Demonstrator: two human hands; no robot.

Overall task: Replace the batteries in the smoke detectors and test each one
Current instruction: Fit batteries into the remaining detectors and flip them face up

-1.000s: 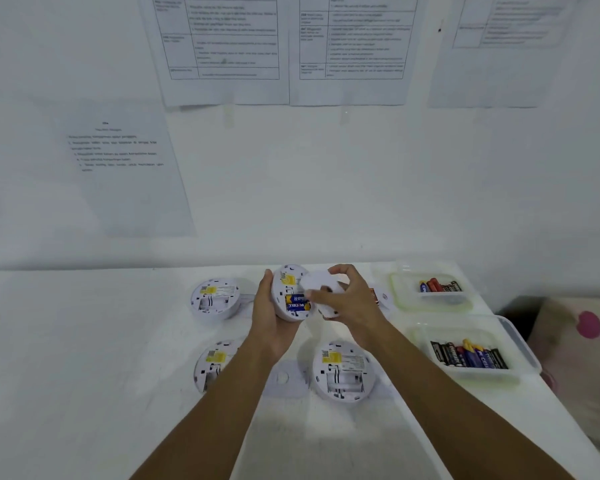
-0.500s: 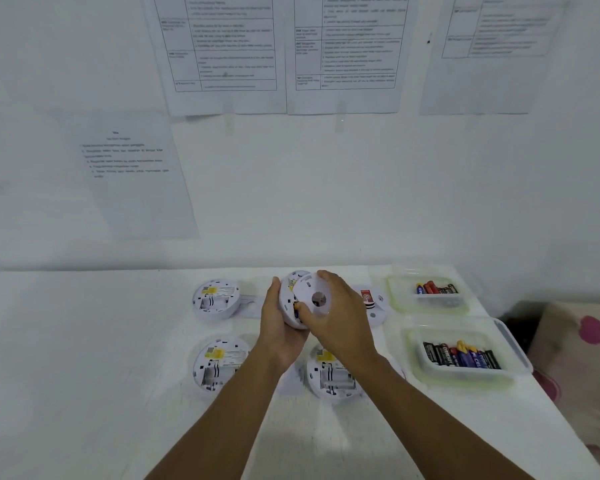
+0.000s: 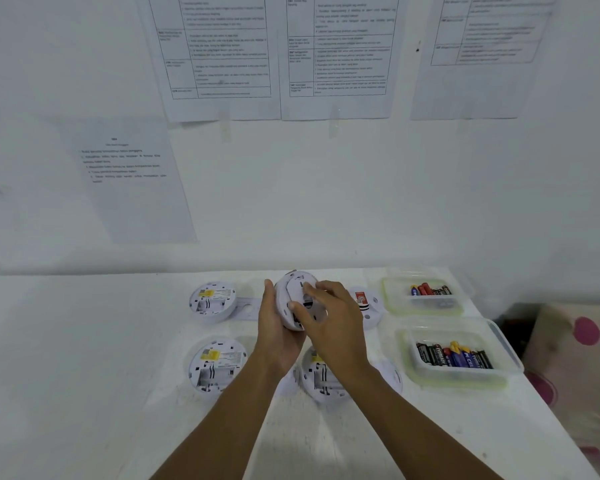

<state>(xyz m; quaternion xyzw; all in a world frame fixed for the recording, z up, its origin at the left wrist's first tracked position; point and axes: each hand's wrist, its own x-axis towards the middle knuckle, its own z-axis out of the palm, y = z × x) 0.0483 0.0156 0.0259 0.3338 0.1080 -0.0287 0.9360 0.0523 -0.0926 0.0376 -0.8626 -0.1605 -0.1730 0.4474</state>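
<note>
White cover (image 3: 316,311) now against detector (image 3: 282,295), right hand (image 3: 333,327) gripping it

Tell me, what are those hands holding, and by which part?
The left hand grips a smoke detector by its rim. The right hand pinches the round back plate by its edge, against the detector's back.

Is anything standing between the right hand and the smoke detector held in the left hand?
Nothing visible does. The right hand holds the back cover directly with fingers and thumb, and the cover lies against the smoke detector gripped by the left hand. Whether the cover is fully seated cannot be told.
</note>
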